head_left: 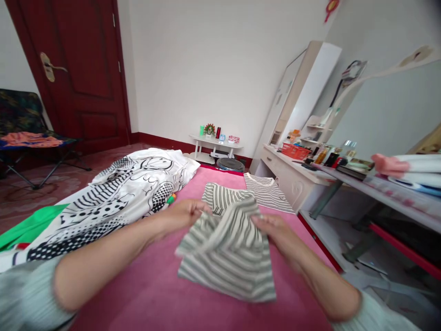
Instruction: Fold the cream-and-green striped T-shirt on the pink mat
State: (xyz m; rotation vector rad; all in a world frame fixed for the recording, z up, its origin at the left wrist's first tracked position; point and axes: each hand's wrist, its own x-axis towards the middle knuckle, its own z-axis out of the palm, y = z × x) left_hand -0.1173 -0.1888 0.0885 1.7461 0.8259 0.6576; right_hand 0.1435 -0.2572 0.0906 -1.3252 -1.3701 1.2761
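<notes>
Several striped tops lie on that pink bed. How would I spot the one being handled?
Find the pink bed, right of the black-and-white patterned sheet. Nearest the camera is a grey-striped garment, its upper edge held by the left hand and right hand. Unlike it, the folded striped piece and the flat striped top lie farther back.

Your left forearm comes in from the lower left corner and your right forearm from the lower right, both bare and angled inward so they converge ahead of you. Your left hand lies back-up, fingers curled in and pinched against the thumb. Your right hand sits across from it, slightly nearer you, fingers stretched leftward; blur hides whether they clamp. The hands are near, not touching
</notes>
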